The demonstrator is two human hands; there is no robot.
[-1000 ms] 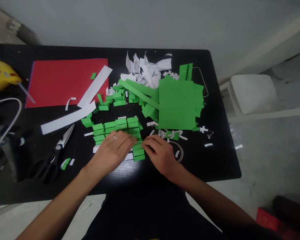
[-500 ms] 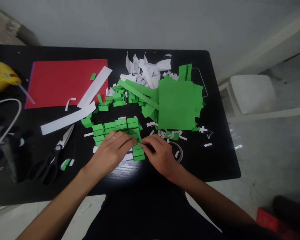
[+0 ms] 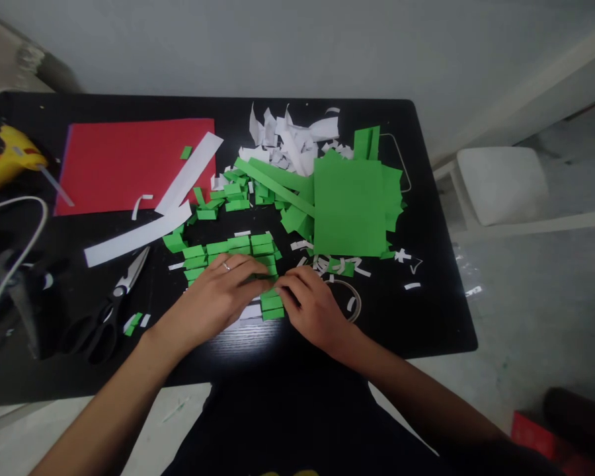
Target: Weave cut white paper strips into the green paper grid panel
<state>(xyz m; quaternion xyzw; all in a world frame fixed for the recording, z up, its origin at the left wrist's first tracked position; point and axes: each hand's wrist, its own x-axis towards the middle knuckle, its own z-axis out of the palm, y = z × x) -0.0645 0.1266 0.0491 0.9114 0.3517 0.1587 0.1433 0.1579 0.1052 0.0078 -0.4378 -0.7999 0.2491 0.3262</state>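
Rows of small folded green paper pieces (image 3: 262, 247) lie on a white paper base (image 3: 249, 312) near the front of the table. My left hand (image 3: 231, 287) covers the middle of the rows, fingers bent and thumb pressed toward a green paper piece (image 3: 272, 283) in the right column. From the other side, my right hand (image 3: 313, 305) pinches at the same piece, fingertips almost meeting those of the left. The hands hide most of that piece and the left part of the rows.
Black-handled scissors (image 3: 109, 309) lie left of the hands, below white paper strips (image 3: 139, 235). Farther back are red sheets (image 3: 109, 165), a yellow glue gun (image 3: 17, 158) and crumpled white scraps (image 3: 297, 142). Green sheets (image 3: 350, 208) and a tape roll (image 3: 356, 301) sit to the right.
My fingertips have shifted slightly left and closer together over the green piece. The thin edge that showed between them is now mostly covered. The view has moved a little.
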